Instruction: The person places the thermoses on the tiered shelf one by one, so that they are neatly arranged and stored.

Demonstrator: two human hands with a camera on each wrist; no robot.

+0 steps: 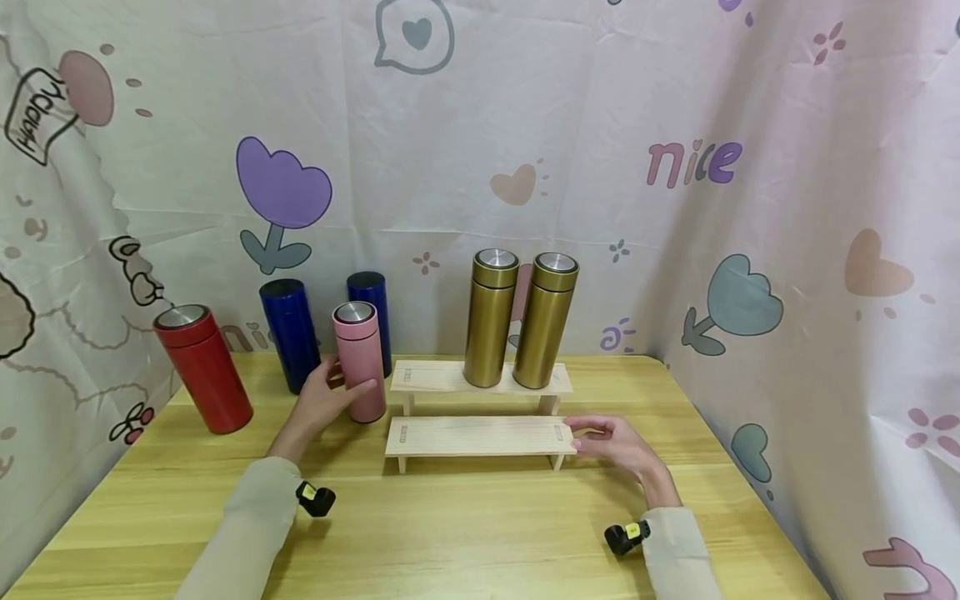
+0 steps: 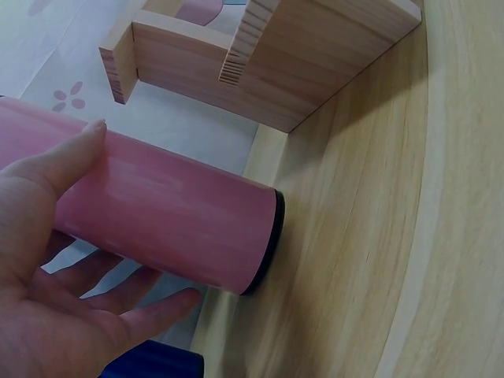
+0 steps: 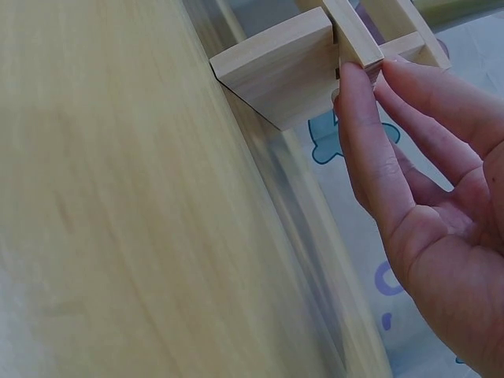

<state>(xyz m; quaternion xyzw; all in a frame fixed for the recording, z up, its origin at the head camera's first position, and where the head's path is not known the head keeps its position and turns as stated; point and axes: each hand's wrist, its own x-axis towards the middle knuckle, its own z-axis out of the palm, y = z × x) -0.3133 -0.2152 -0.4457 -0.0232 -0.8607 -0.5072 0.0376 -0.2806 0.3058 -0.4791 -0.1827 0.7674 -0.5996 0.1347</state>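
Observation:
A pink thermos bottle [image 1: 360, 367] with a steel-topped lid stands upright left of the shelf. My left hand [image 1: 324, 402] holds its side, thumb across the front and the other fingers at the far side. In the left wrist view the thumb lies on the pink wall, and the black base rim shows close over the table. My right hand [image 1: 611, 442] pinches the right end of the two-step wooden shelf [image 1: 480, 436] between thumb and fingertips. Two gold thermos bottles [image 1: 491, 325] stand side by side on the shelf's upper step; its lower step is bare.
A red thermos bottle [image 1: 204, 371] stands at the far left of the wooden table [image 1: 465, 533]. Two blue bottles [image 1: 291, 337] are behind my left hand and the pink one. A patterned curtain [image 1: 450, 167] hangs along the table's back and sides.

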